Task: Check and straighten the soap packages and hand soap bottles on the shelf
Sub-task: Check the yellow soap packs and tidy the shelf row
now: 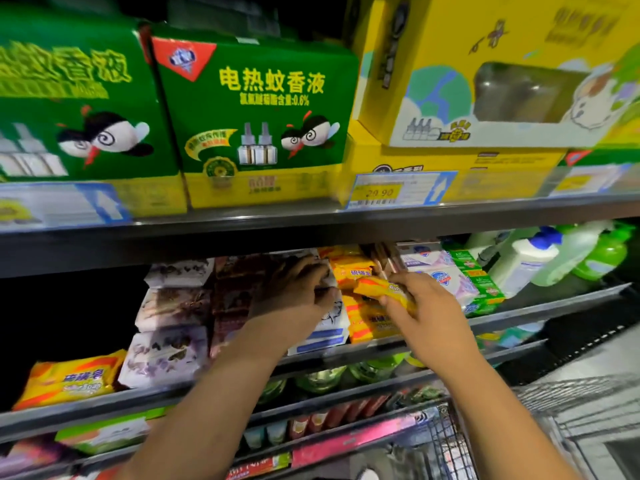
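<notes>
Yellow soap package (382, 292): where do you have it?

My right hand (427, 308) pinches it, tilted, above the shelf's (519, 315) front edge, just in front of the yellow stack (360, 322).

And the left hand (294, 289)?

Its fingers are curled round a white soap package (337, 311), left of that stack.

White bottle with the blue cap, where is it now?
Head view, far right of the soap shelf: the white bottle stands between the green soap boxes and a pale bottle.
</notes>
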Available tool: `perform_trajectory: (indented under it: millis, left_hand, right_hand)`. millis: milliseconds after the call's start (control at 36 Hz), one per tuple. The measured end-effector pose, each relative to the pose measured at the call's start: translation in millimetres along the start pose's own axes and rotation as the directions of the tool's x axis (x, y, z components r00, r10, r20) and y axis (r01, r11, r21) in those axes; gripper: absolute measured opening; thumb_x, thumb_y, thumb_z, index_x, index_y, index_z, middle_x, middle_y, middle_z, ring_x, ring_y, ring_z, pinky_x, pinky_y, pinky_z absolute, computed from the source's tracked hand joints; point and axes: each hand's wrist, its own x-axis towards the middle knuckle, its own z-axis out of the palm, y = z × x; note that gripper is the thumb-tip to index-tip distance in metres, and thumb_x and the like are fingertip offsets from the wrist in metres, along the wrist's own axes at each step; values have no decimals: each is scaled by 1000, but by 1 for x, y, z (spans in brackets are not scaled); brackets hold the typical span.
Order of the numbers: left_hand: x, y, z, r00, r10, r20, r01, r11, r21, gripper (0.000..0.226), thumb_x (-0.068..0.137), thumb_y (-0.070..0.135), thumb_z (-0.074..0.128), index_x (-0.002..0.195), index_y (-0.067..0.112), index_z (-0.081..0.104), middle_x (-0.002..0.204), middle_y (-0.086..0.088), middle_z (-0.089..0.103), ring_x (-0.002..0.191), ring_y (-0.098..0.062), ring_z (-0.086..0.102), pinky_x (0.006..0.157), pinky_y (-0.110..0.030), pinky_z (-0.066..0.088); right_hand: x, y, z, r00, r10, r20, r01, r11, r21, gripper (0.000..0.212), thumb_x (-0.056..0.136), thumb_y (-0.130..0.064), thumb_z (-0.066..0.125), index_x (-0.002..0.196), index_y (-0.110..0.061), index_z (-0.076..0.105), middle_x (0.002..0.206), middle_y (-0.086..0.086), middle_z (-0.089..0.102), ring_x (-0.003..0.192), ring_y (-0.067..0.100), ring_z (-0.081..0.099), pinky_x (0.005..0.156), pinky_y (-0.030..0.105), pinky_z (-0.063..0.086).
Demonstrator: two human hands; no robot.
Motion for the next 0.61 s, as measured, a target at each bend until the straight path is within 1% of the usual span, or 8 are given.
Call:
perform_trajectory:
  millis: [83,139,222,278,361,472,528,611]
  left_hand:
    - [0,0,-7,1000,25,18,-24,997,-75,45,98,49,48,140,32,47,155,18,29,140,-11,32,109,-30,35]
    - [-6,1,-12,995,101,-23,-103,988,-113,46,99,42,51,143,32,45,155,18,30,138,-10,36,109,-27,35]
    - [-20,1,-16,935,348,-68,-354,906,-232,57,95,26,61,142,46,38,153,26,27,118,6,46,103,-16,35]
    - [-31,1,-14,869,490,-70,-487,821,-299,76,90,16,68,143,53,27,153,32,20,115,13,43,100,-13,36]
    - [-43,3,-12,778,597,-197,-628,733,-260,91,82,3,73,146,49,26,157,27,18,140,-2,33,106,-26,42]
    - [-54,-2,-5,677,661,-323,-736,623,-267,66,77,4,79,130,34,54,152,10,37,130,-9,48,101,-28,45]
    - [-59,-6,-1,689,659,-303,-725,613,-315,50,78,13,80,121,32,60,146,16,44,127,-9,50,100,-29,44]
    - [-67,-8,3,763,588,-269,-646,672,-362,36,84,40,71,118,39,58,137,35,43,126,4,44,103,-17,36]
  right_hand:
    - [-15,-7,-9,996,87,-8,-82,964,253,17,94,-34,67,110,-29,68,96,-13,67,85,9,59,70,27,43]
    - [-24,-14,-14,982,182,51,-185,871,454,7,94,-30,67,97,-35,70,85,-10,69,76,13,62,67,31,46]
    - [-37,-28,-19,948,277,157,-304,647,700,8,89,-26,69,90,-27,77,85,2,74,76,22,66,70,36,52]
    - [-45,-38,-22,916,305,259,-377,442,814,16,82,-29,67,87,-18,78,77,10,71,66,22,64,58,34,52]
    - [-57,-51,-23,867,285,408,-475,229,850,27,82,-27,66,93,-4,74,73,18,66,54,24,60,45,29,47]
    - [-68,-64,-22,806,277,523,-575,160,802,30,82,-31,66,94,-5,75,76,24,67,46,26,60,34,24,44]
    - [-74,-65,-21,788,309,533,-589,122,799,41,82,-35,65,106,-3,69,77,23,68,44,25,60,32,23,44]
    - [-82,-62,-19,819,289,496,-547,130,827,47,80,-44,66,111,-8,70,89,24,71,60,28,66,44,28,53]
